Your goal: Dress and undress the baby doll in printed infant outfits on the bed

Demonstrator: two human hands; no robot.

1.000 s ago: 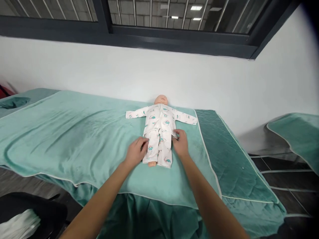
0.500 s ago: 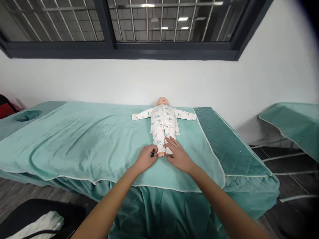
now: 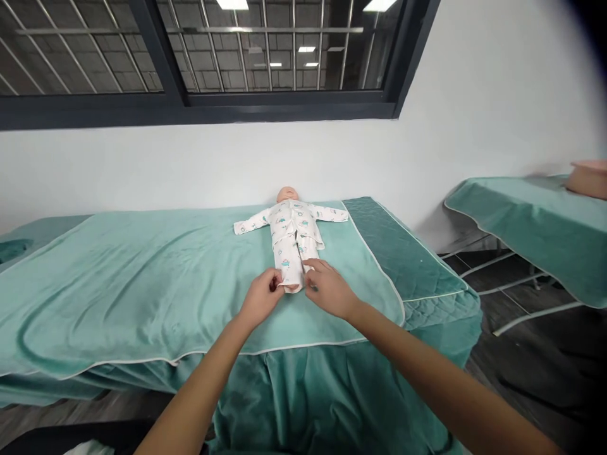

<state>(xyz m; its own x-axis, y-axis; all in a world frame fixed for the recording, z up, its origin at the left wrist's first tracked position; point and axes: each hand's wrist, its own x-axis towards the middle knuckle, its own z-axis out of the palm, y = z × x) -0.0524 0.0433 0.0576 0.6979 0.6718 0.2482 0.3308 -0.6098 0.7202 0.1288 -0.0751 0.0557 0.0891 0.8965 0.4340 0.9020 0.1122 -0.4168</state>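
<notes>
A baby doll [image 3: 288, 194] lies on its back on the bed, arms spread, head toward the wall. It wears a white patterned pyjama top [image 3: 290, 218] and matching trousers [image 3: 286, 256]. My left hand [image 3: 263, 294] is closed in a pinch on the trouser cuff at the doll's left-hand leg as I see it. A bit of the foot shows at that cuff. At the inner side of the same leg, my right hand [image 3: 329, 287] has its fingers bent and its thumb close to the cloth, seemingly gripping it. It covers the lower part of the other leg.
A light green blanket [image 3: 190, 278] covers most of the bed, over a darker green quilted cover [image 3: 403, 253]. Behind are a white wall and a barred window [image 3: 279, 57]. To the right stands another green-draped bed [image 3: 526, 208] with a pinkish object [image 3: 588, 179] on it.
The view has turned to the right. My right hand has gone from lying spread over the far trouser leg to bent fingers beside the near one. The left hand stays at its cuff.
</notes>
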